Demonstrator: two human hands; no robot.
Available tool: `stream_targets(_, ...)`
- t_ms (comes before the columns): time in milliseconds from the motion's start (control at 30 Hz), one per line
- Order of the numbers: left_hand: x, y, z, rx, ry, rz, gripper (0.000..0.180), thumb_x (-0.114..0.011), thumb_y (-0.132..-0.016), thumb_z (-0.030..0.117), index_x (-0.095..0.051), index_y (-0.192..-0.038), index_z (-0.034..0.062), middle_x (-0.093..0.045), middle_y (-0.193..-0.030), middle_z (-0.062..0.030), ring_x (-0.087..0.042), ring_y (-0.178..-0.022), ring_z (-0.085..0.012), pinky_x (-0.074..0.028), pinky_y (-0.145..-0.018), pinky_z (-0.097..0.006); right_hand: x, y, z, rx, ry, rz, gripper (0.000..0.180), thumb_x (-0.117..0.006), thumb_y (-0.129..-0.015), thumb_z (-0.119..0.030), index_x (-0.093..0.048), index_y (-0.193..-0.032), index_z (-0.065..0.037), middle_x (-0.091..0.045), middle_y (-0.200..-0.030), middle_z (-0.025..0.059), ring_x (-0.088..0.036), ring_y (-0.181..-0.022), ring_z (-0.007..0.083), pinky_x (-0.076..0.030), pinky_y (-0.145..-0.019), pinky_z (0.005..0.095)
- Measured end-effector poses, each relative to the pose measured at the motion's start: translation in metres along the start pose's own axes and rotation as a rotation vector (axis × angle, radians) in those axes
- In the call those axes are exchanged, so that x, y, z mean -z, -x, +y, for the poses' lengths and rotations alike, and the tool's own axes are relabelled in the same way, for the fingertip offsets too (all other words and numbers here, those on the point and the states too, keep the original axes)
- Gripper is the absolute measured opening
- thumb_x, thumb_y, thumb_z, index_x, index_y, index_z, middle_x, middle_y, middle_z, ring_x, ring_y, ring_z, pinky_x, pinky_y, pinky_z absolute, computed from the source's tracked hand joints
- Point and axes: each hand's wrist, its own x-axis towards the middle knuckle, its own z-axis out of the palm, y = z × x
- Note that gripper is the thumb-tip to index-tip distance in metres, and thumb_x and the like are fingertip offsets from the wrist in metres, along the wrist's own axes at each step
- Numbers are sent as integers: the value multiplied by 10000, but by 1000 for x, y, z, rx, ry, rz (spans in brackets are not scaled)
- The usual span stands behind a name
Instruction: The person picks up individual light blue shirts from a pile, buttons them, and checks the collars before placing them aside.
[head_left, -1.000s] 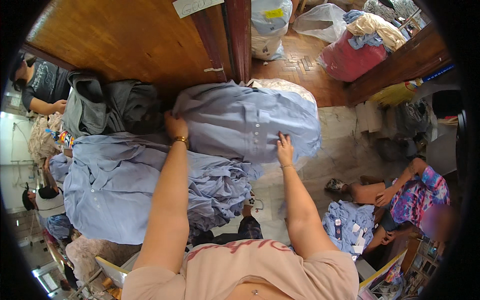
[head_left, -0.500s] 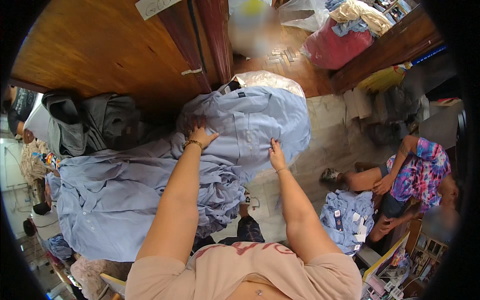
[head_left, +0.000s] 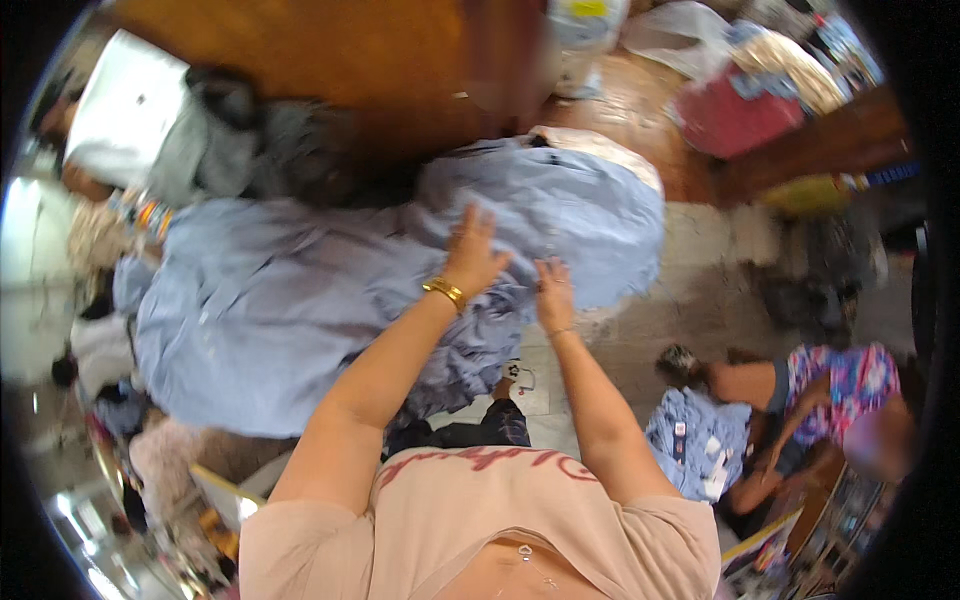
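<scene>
A light blue button-front shirt (head_left: 590, 215) lies spread over the rounded heap in front of me. My left hand (head_left: 476, 258), a gold-coloured bracelet at its wrist, is open with fingers stretched over the near left part of this shirt. To its right, my right hand (head_left: 555, 295) is open too, at the shirt's lower front edge. Whether the palms press on the cloth, I cannot tell; both hands are a little blurred. A large pile of similar blue shirts (head_left: 270, 310) adjoins on the left, its creased edges bunched below my left hand.
Dark grey garments (head_left: 215, 140) lie at the far left beside a brown wooden panel (head_left: 360, 70). On the right a person in a multicoloured shirt (head_left: 850, 385) sits near tagged blue garments (head_left: 698, 440). A red bundle (head_left: 735, 112) stands at the far right.
My view has shifted, moving the scene in the picture. My hands have come closer together, the left one reaching inward over the shirt. The shirt's front looks less flat.
</scene>
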Motion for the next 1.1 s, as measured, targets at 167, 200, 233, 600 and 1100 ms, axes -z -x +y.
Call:
stream_targets(167, 130, 125, 9, -366, 128, 65, 448, -621, -768, 165, -495, -1174, 23, -385, -1314, -170, -401, -1186, -322, -278, -1020, -402, 38, 26, -27, -195, -487, -61, 208, -467, -881, -101, -549, -1062, -39, -591, -933, 138, -564, -821, 254, -445, -720, 338)
stream_targets(200, 163, 150, -3, -338, 71, 104, 404, -620, -760, 134, -523, -1140, 40, -455, -1260, -144, -445, -1146, -305, -295, -1007, -399, 71, 30, -63, -239, -516, -129, 173, -483, -879, -104, -572, -1005, -26, -603, -821, 105, -569, -724, 206, -447, -655, 298)
stream_targets(233, 192, 177, -18, -327, 19, 137, 364, -620, -752, 102, -551, -1107, 56, -524, -1206, -119, -488, -1105, -288, -312, -995, -396, 84, 38, -86, -184, -561, -162, 155, -499, -873, -110, -583, -972, -24, -593, -788, 94, -558, -695, 185, -438, -635, 279)
stream_targets(600, 383, 381, -298, 600, -405, 731, 370, -611, -798, 241, -552, -1076, 4, -567, -1041, -162, -536, -958, -322, -428, -826, -373, 67, 67, -353, 198, -420, -177, 279, -637, -783, -249, -537, -727, 5, -522, -688, 141, -490, -622, 287, -385, -570, 364)
stream_targets(1100, 393, 354, -270, -226, 126, 476, 187, -541, -782, 62, -638, -942, 61, -564, -951, -103, -549, -876, -269, -444, -763, -341, 41, 172, -432, 127, -206, 262, 172, -582, -767, -56, -558, -935, -32, -523, -862, 106, -547, -708, 236, -449, -656, 316)
